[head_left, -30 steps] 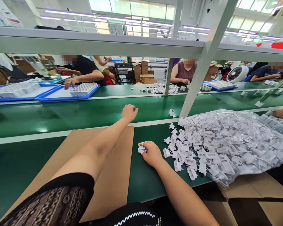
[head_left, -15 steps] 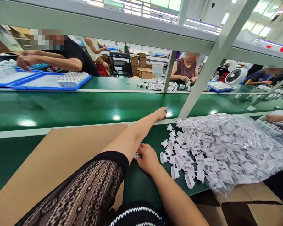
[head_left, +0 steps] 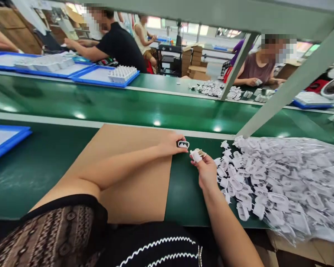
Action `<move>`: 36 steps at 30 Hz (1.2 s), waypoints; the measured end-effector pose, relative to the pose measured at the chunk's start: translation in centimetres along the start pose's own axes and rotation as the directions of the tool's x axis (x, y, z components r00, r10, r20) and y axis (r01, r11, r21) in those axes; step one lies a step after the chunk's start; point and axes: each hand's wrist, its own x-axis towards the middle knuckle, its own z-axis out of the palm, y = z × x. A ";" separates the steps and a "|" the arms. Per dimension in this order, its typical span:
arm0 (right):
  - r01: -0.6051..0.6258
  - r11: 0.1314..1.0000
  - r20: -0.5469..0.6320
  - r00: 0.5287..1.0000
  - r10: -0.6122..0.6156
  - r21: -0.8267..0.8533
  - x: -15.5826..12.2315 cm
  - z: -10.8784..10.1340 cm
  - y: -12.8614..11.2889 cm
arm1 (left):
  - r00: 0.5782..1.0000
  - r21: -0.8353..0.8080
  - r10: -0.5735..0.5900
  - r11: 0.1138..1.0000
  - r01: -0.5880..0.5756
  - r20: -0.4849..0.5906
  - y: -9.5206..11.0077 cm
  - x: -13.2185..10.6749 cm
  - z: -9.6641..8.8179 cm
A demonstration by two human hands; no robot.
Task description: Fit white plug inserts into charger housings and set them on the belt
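My left hand (head_left: 172, 144) is closed on a small white plastic plug shell (head_left: 183, 144), held just above the far right corner of a brown cardboard sheet (head_left: 128, 170). My right hand (head_left: 205, 168) is closed on another white plastic part (head_left: 196, 155), fingers up, a few centimetres to the right of the left hand. Both hands hover over the green bench (head_left: 44, 159). Right beside my right hand lies a big heap of white plastic plug parts (head_left: 267, 178), partly on a clear plastic bag (head_left: 308, 193).
A green conveyor belt (head_left: 128, 107) runs across behind the cardboard. A slanted grey frame post (head_left: 284, 94) rises behind the heap. A blue tray (head_left: 2, 137) sits at the left edge. Across the belt, other people work at blue trays (head_left: 105, 78) and loose white parts (head_left: 211, 89).
My left hand has pulled back from the belt with a white shell in it. My right hand has lifted off the bench with its part. The view tilted down.
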 end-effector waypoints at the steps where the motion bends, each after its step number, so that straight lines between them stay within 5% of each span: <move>1: -0.056 0.998 0.024 0.998 0.055 0.041 -0.1 0.1 0.0 | 1.000 -0.025 -0.015 1.000 0.015 -0.009 0.3 -1.9 -0.1; 4: -0.161 0.985 0.099 0.983 0.153 0.070 -0.4 0.2 0.1 | 0.997 -0.065 -0.069 0.996 0.067 -0.034 1.4 -6.0 0.4; 7: -0.146 0.989 0.109 0.983 0.144 0.011 -0.6 0.3 0.3 | 0.996 -0.123 -0.085 0.989 0.081 -0.029 1.9 -7.5 1.4; 13: 0.159 0.963 0.054 0.987 -0.151 -0.219 -0.7 0.4 -0.3 | 0.995 -0.265 0.075 0.963 -0.056 0.064 0.8 -7.4 1.4; 21: 0.215 0.955 0.122 0.974 -0.193 -0.203 -0.5 -1.0 -1.5 | 0.994 -0.302 0.096 0.950 -0.075 0.055 0.5 -7.3 1.4; 25: 0.277 0.895 0.166 0.958 -0.232 -0.349 -0.5 -0.7 -1.7 | 0.989 -0.306 0.125 0.947 -0.096 0.076 0.3 -7.1 1.4; 29: 0.406 0.718 0.308 0.911 -0.274 -0.564 -1.7 0.1 -2.9 | 0.991 -0.312 0.127 0.944 -0.104 0.053 0.2 -7.0 1.3; 34: 0.661 0.210 0.605 0.747 -0.275 -0.721 -3.1 1.3 -4.9 | 0.991 -0.326 0.116 0.941 -0.088 0.069 0.0 -6.8 1.4; 36: 0.727 0.091 0.692 0.679 -0.244 -0.681 -3.0 1.6 -5.0 | 0.991 -0.325 0.116 0.941 -0.088 0.069 -0.1 -6.7 1.5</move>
